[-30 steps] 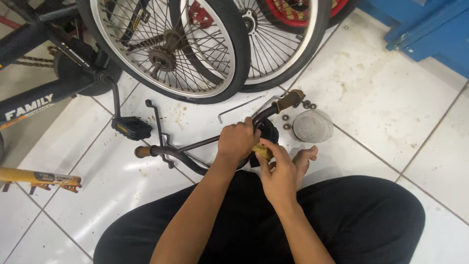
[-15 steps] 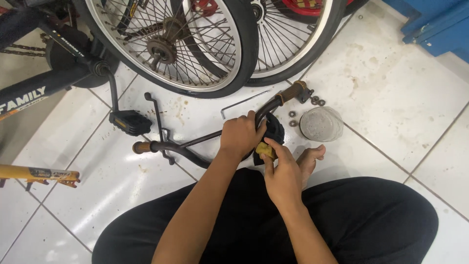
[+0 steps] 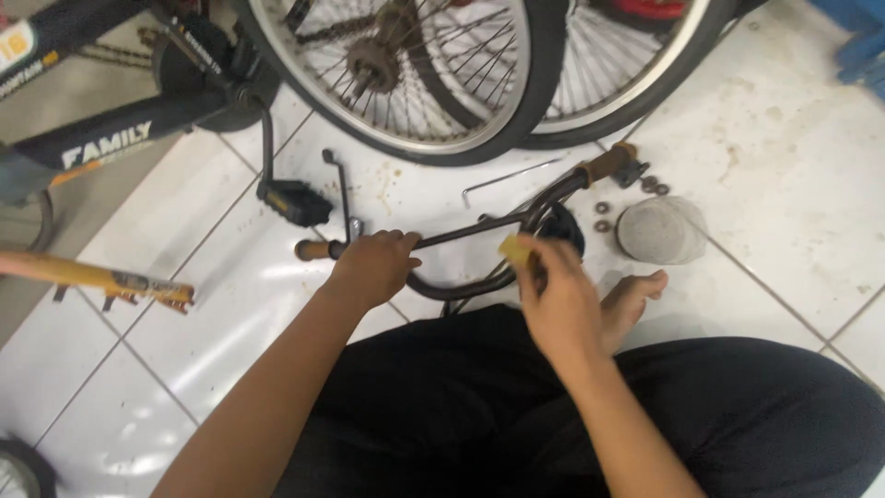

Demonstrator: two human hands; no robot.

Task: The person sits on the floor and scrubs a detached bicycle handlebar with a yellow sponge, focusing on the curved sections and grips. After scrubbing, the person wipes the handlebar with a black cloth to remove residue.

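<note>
Fingers [image 3: 539, 263] of the right hand [image 3: 562, 309] pinched on a small yellow piece [image 3: 513, 249], lifted just above the dark handlebar [image 3: 479, 226]; a second ago both hands were bunched together at the middle of the bar, now they stand apart; left hand [image 3: 373, 267] has slid out along the bar toward its left end, fingers wrapped over the tube just beside the brown grip [image 3: 312, 249]; right hand has drawn back a little with the yellow piece, no longer pressed to the clamp area.

Handlebar lies on the white tiled floor [image 3: 784, 120] in front of the seated person, curved, its far end with a second brown grip [image 3: 608, 163] pointing up toward the wheels; by the look of it the left hand now steadies the bar while the right works the yellow piece, though what that piece is I cannot tell.

Further out: small washers or nuts [image 3: 602, 217] beside a round grey lid-like disc [image 3: 661, 229]; a bare foot [image 3: 631, 300] below it; a bicycle pedal [image 3: 293, 201] and spoked wheel [image 3: 415, 69] beyond; an orange tube [image 3: 92, 277] at left.
</note>
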